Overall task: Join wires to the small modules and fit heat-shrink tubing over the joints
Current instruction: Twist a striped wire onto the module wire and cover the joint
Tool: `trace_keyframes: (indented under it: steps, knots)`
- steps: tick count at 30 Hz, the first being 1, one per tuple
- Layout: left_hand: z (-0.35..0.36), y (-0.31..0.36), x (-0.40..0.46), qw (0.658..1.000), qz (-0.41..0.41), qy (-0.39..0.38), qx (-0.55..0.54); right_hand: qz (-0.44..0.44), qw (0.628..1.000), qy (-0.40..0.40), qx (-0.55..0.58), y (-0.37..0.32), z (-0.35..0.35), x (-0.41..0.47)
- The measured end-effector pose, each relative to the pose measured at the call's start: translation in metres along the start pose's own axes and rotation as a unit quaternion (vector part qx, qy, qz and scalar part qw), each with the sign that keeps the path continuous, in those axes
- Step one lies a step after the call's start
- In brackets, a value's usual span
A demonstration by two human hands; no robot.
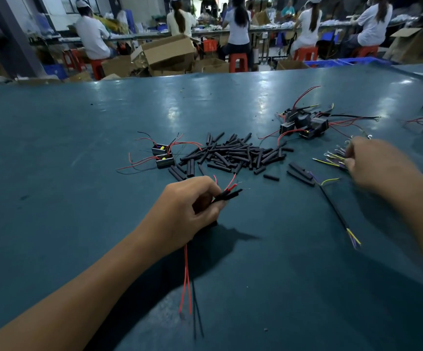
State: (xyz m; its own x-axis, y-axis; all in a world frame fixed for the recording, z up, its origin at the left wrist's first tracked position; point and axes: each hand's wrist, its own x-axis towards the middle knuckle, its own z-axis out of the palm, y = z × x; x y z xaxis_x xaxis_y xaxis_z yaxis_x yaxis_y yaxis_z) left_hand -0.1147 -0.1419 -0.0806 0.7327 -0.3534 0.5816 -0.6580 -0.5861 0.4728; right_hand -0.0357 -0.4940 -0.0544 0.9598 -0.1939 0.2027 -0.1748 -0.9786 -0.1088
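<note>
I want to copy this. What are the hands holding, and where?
Left hand pinches black tubing pieces with red wires at their near ends. Right hand reaches into yellow wires; grip unclear.

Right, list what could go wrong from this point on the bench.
1. The left hand pinches several red and black wires with sleeves already on; the bare tips sit close together and could touch or tangle.
2. The right hand reaches into the yellow terminal wires and looks blurred, so it may snag or scatter them.
3. The loose heat-shrink pile lies between both hands; a sweeping forearm could push pieces away.
</note>
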Motion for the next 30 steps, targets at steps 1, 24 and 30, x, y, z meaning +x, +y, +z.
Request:
trace_keyframes:
  steps: [1,24,30]
  knots:
    - [0.000,0.000,0.000,1.000,0.000,0.004,-0.001,0.027,0.999,0.007,-0.019,0.005,0.004,0.003]
    - [-0.002,-0.009,-0.003,0.996,0.009,-0.084,0.036,0.138,0.989,-0.026,-0.049,0.039,0.013,0.019]
    - [-0.005,-0.015,-0.001,0.993,-0.014,-0.106,0.052,-0.053,0.982,0.136,0.116,0.005,-0.007,0.001]
